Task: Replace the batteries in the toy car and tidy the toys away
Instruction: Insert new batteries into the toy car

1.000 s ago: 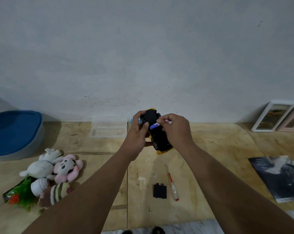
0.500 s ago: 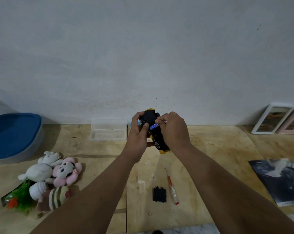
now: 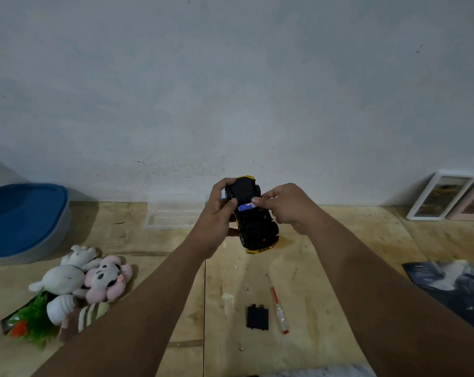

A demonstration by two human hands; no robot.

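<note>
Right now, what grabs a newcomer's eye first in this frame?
Dead centre, the toy car is held belly-up above the wooden floor: the left hand has it in its grip while the right hand presses a battery into its underside. Below lie the black battery cover and a screwdriver, side by side. At lower left is a heap of plush toys.

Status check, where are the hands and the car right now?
Left hand grips upturned toy car. Right hand pressing battery into it. Battery cover, screwdriver on floor.
</note>
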